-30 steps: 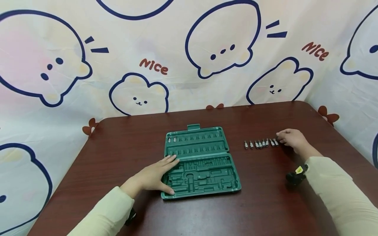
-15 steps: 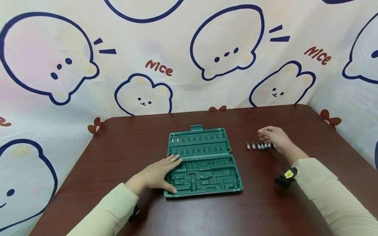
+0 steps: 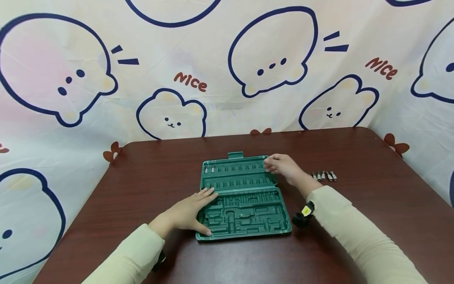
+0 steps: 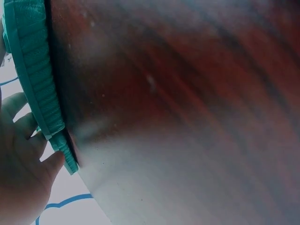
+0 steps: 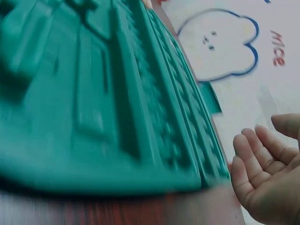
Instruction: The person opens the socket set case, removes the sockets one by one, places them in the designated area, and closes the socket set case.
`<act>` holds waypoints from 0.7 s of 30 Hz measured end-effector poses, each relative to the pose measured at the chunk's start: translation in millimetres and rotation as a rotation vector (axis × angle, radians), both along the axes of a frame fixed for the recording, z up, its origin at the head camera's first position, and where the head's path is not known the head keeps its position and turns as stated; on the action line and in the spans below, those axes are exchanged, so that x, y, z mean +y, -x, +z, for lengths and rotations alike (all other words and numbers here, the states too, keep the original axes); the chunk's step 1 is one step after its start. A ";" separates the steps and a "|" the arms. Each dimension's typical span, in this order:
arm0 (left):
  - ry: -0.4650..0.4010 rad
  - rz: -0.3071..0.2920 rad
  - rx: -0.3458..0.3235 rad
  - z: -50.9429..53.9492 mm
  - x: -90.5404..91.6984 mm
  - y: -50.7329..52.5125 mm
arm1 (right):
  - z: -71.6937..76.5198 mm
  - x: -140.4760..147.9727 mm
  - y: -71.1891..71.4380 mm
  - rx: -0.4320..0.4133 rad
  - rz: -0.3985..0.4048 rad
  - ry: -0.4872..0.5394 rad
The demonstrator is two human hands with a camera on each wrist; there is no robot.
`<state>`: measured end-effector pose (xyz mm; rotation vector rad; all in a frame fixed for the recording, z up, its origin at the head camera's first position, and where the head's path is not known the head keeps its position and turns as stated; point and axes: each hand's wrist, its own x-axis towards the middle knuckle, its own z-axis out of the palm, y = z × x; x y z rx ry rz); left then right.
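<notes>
An open green tool case (image 3: 244,232) lies on the table with moulded recesses. Two small metal socket bits (image 3: 209,169) stand at the left end of its upper row. My left hand (image 3: 184,211) rests with spread fingers on the case's left edge; the left wrist view shows that hand (image 4: 23,159) beside the green case wall (image 4: 37,70). Over the upper right corner is my right hand (image 3: 283,167), its fingers bent. In the right wrist view, the right hand's (image 5: 267,178) thumb and fingers are close together; whether anything is between the tips cannot be made out.
More socket bits (image 3: 323,176) stand in a row on the brown table (image 3: 248,260), right of the case and partly behind the right forearm. A patterned cloth backdrop (image 3: 220,110) borders the table at the back and sides.
My right hand has moved left from the right end of the socket bit row to the case's upper right corner. The left hand stays on the case.
</notes>
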<state>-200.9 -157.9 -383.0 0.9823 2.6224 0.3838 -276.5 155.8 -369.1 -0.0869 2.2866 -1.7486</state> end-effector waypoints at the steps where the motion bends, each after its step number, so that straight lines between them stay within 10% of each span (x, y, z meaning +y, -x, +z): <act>1: -0.001 0.001 0.001 -0.2 0.1 0.1 | -0.4 -6.0 1.1 0.004 0.001 0.001; 21: -0.007 -0.004 -0.002 9.1 -2.0 2.8 | -4.6 -108.4 41.6 0.050 0.123 -0.126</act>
